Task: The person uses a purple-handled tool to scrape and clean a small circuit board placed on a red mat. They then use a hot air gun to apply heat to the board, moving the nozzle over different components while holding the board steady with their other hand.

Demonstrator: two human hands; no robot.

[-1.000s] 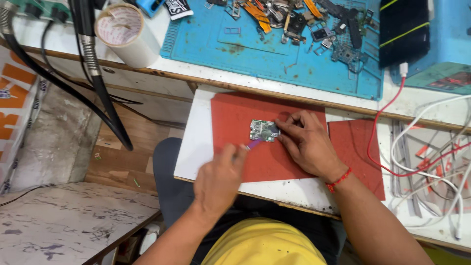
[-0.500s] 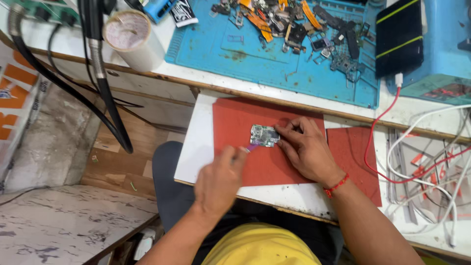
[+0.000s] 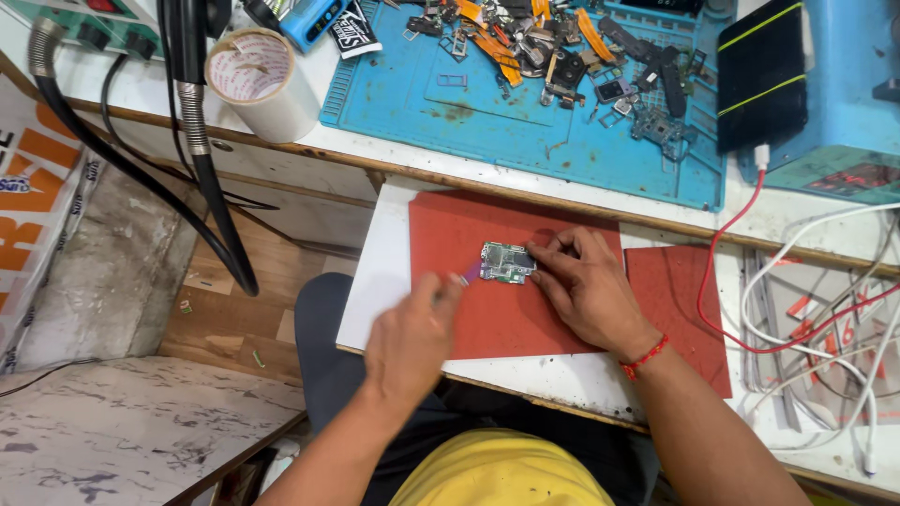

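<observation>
A person in a yellow shirt [image 3: 502, 473] sits close to the camera, with both arms reaching out over a white board [image 3: 375, 281]. On the board lies a red mat [image 3: 487, 319].

The left hand [image 3: 408, 342] is closed around a small purple tool [image 3: 471, 273]. Only the tip of the tool pokes out past the fingers. The tip points up and to the right, at the left edge of a little green circuit board [image 3: 507, 262]. It looks to be touching that edge, or just about.

The circuit board lies flat on the red mat, near the mat's middle. Its long side runs left to right. The right hand [image 3: 586, 290] sits just to the right of it, palm down. Its fingertips [image 3: 536, 251] press on the board's right end to pin it. They are not wrapped around it. So the board sits between the two hands, and the right hand is the one on it.

Farther away, a second red mat [image 3: 680, 309] lies to the right. Behind them is a blue mat [image 3: 525, 131] covered with small phone parts [image 3: 562, 56]. A roll of tape [image 3: 262, 82] stands at the left, and a black phone [image 3: 761, 75] at the right.
</observation>
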